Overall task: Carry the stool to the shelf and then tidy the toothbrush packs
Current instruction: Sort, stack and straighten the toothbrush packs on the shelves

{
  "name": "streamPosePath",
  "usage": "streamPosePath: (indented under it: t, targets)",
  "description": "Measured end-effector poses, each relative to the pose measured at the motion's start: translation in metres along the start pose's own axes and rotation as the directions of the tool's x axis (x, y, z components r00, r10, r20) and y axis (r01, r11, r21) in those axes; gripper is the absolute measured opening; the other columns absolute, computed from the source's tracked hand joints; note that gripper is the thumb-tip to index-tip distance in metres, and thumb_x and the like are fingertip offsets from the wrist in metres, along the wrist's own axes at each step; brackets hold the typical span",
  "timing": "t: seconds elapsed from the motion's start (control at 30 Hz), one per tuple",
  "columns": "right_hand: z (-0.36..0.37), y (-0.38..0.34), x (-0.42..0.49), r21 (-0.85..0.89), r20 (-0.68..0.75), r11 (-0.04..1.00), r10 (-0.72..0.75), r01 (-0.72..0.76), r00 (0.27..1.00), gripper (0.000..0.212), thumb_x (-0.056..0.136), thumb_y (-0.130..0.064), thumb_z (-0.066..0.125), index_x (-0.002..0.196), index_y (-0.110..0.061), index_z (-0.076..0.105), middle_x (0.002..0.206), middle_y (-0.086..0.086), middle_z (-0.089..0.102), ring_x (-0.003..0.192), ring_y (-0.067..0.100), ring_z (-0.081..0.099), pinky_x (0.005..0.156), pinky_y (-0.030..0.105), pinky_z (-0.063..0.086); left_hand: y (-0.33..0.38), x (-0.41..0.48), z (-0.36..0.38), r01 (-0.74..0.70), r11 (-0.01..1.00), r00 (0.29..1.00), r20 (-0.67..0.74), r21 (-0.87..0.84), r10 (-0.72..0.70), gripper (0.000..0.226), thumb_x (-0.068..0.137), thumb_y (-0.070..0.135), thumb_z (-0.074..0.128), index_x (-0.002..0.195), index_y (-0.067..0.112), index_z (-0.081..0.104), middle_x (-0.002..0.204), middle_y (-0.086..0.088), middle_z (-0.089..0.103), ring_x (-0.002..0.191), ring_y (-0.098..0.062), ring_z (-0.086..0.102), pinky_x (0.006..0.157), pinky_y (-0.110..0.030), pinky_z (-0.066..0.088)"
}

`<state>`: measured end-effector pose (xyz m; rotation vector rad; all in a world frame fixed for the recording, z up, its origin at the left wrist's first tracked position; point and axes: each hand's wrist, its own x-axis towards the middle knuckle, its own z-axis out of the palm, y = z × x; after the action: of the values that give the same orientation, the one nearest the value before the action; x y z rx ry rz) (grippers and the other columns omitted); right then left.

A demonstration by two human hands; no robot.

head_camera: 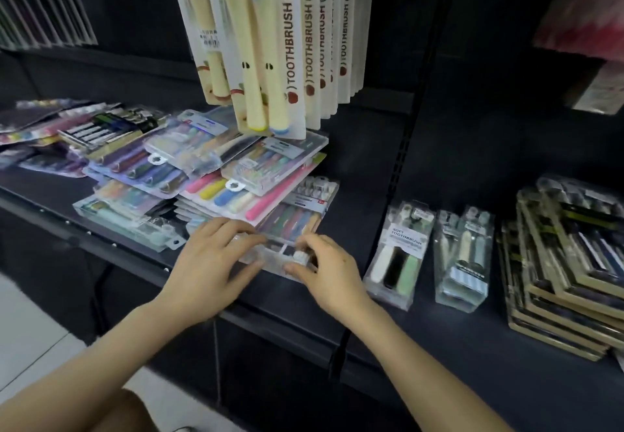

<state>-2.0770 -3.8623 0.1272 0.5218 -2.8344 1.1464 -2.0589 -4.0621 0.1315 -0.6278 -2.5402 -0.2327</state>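
Two hands work at the front lip of the shelf [141, 257]. Left hand [212, 262] and right hand [329, 271] each have their grip clamped on one clear toothbrush pack [275, 256], at opposite ends. The pack lies at the near edge, apparently tucked partly under the slumped pile of packs [233, 181]. Risk noted: pulling it free may drag the upper packs along, since they overlap askew and some overhang the lip; these could slide to the floor [30, 323]. Further back, hanging toothbrush cards [270, 60] dangle low over the pile, and a lifted pack may snag them. Stool not in view
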Motion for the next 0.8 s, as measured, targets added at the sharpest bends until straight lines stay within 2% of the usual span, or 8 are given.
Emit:
streamPosePath:
  t: [0.1,0.2,0.27,0.37,0.47,0.63,0.73,0.8]
  targets:
    - [-0.009,0.004,-0.024,0.02,-0.037,1.0,-0.017,0.017,0.999,0.024,0.08,-0.017,0.075,0.096,-0.02,0.058,0.094,-0.013,0.057,0.079,0.001,0.052,0.072,0.016,0.041,-0.006,0.0,-0.002,-0.008,0.996,0.992,0.127,-0.085,0.019,0.049,0.089,0.055,0.046,0.114,0.02,0.067,0.11,0.005,0.064,0.1,-0.015,0.058,0.088,-0.027,0.043]
    - [-0.012,0.011,-0.04,0.08,-0.054,0.996,0.041,-0.036,0.998,0.032,0.077,-0.005,0.075,0.088,-0.028,0.055,0.094,-0.021,0.054,0.088,-0.01,0.049,0.075,0.007,0.036,-0.012,-0.002,-0.002,-0.006,0.977,0.951,0.299,-0.213,0.071,0.055,0.089,0.066,0.036,0.116,0.029,0.067,0.113,0.013,0.064,0.103,-0.005,0.059,0.09,-0.025,0.047]
    - [-0.015,0.013,-0.044,0.146,0.012,0.984,0.101,-0.101,0.995,0.039,0.075,-0.002,0.076,0.088,-0.032,0.054,0.103,-0.021,0.053,0.096,-0.006,0.05,0.081,0.008,0.037,-0.013,-0.001,-0.002,0.052,0.958,0.924,0.377,-0.283,0.062,0.05,0.082,0.067,0.045,0.121,0.038,0.062,0.113,0.02,0.061,0.103,0.002,0.056,0.091,-0.023,0.046]
    - [-0.022,0.012,-0.044,0.268,0.121,0.94,0.184,-0.211,0.975,0.046,0.069,-0.005,0.081,0.098,-0.033,0.058,0.114,-0.017,0.057,0.106,-0.004,0.051,0.092,0.013,0.04,-0.011,0.004,-0.002,0.094,0.95,0.894,0.445,-0.296,0.05,0.051,0.076,0.055,0.067,0.124,0.05,0.052,0.108,0.024,0.056,0.102,0.002,0.052,0.087,-0.013,0.039]
    - [-0.023,0.009,-0.049,0.248,0.011,0.941,0.235,-0.231,0.972,0.045,0.076,-0.01,0.078,0.11,-0.031,0.057,0.119,-0.015,0.057,0.111,-0.001,0.05,0.099,0.017,0.038,-0.003,0.009,-0.002,0.077,0.972,0.893,0.449,-0.223,0.033,0.06,0.076,0.056,0.068,0.131,0.048,0.046,0.108,0.021,0.055,0.102,0.001,0.051,0.076,-0.005,0.031]
    - [-0.019,-0.009,-0.079,0.107,-0.269,0.957,0.288,-0.268,0.919,0.028,0.088,-0.023,0.066,0.11,-0.035,0.056,0.098,-0.029,0.051,0.098,-0.002,0.055,0.088,0.015,0.045,0.015,0.015,-0.004,0.055,0.995,0.869,0.495,-0.078,-0.009,0.082,0.07,0.078,0.048,0.14,0.038,0.037,0.104,0.016,0.054,0.098,-0.007,0.055,0.077,-0.019,0.039]
    - [-0.017,-0.012,-0.087,0.112,-0.256,0.915,0.405,-0.389,0.878,0.028,0.089,-0.033,0.063,0.116,-0.033,0.056,0.097,-0.021,0.057,0.089,0.0,0.058,0.083,0.023,0.049,0.026,0.023,-0.007,0.161,0.967,0.796,0.605,-0.197,-0.009,0.074,0.079,0.071,0.05,0.141,0.034,0.036,0.092,0.017,0.057,0.082,-0.002,0.053,0.072,-0.02,0.041]
    - [-0.014,-0.015,-0.093,0.141,-0.202,0.887,0.461,-0.44,0.864,0.041,0.09,-0.041,0.059,0.128,-0.026,0.054,0.101,-0.012,0.061,0.09,0.004,0.059,0.083,0.024,0.049,0.037,0.028,-0.007,0.272,0.911,0.734,0.679,-0.311,0.012,0.071,0.081,0.058,0.061,0.141,0.029,0.036,0.083,0.013,0.063,0.068,0.003,0.057,0.064,-0.017,0.044]
